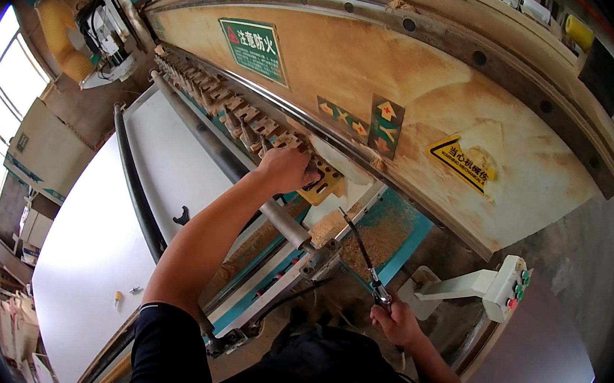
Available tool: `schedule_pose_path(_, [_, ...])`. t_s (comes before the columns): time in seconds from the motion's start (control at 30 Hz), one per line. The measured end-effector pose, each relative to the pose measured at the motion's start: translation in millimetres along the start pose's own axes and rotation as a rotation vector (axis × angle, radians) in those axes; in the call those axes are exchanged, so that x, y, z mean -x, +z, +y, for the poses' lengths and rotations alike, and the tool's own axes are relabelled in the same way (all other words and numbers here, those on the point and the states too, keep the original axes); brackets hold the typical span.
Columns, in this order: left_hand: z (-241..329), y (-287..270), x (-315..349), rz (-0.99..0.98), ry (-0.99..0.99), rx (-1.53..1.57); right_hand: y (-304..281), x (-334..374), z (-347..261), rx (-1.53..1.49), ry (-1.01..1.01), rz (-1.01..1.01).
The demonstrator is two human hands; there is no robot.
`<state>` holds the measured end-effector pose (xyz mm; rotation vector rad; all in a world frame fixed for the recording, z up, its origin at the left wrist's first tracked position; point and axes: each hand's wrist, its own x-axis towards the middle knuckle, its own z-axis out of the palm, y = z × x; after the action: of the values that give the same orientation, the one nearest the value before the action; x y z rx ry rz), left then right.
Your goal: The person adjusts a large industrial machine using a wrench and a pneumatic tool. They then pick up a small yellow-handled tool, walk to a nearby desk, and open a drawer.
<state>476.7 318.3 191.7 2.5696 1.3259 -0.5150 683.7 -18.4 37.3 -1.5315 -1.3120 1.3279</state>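
Note:
My left hand (289, 170) reaches across to the near end of a row of tool holders (243, 121) on the big machine. Its fingers are curled beside a yellow plate with holes (325, 186), and what lies inside them is hidden. Lower on the right, my right hand (398, 324) is wrapped round the handle of an air blow gun (379, 290). The gun's long thin dark nozzle points up and left, toward a ledge with sawdust (381, 233). A thin hose hangs below that hand.
Metal bars (285, 223) run across the machine's front. A white sheet (93, 236) on the left carries a dark forked clip (182, 215) and a small yellow-tipped bit (118, 297). At right stands a control box with buttons (504, 288). The dusty beam (407, 90) spans overhead.

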Motion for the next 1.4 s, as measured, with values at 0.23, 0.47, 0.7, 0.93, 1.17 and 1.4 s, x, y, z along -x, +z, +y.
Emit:
schedule_pose_path(0.23, [-7.3, 14.1, 10.2, 0.344, 0.206, -0.026, -4.9, -4.6, 9.4, 0.181, -0.084, 0.128])
schedule_pose_path(0.47, [-31.5, 34.1, -4.5, 0.313, 0.387, -0.185, 11.2, -13.8, -0.4, 0.162, -0.122, 0.134])
schedule_pose_path(0.7, [1.6, 2.3, -1.7, 0.000, -0.027, 0.045, 25.5, -28.6, -3.4, 0.403, -0.310, 0.060])
schedule_pose_path(0.93, [-43.4, 25.7, 32.7, 0.557, 0.337, 0.089, 54.8, -58.1, -14.3, 0.325, -0.134, -0.228])
schedule_pose_path(1.17, [-120.1, 113.0, 170.3, 0.755, -0.186, 0.435, 138.3, -104.3, -31.9, 0.204, -0.147, -0.207])
schedule_pose_path(1.4, [-142.3, 288.1, 340.8, 0.869, -0.567, 0.751, 220.1, -157.0, 19.5, 0.463, -0.473, -0.105])
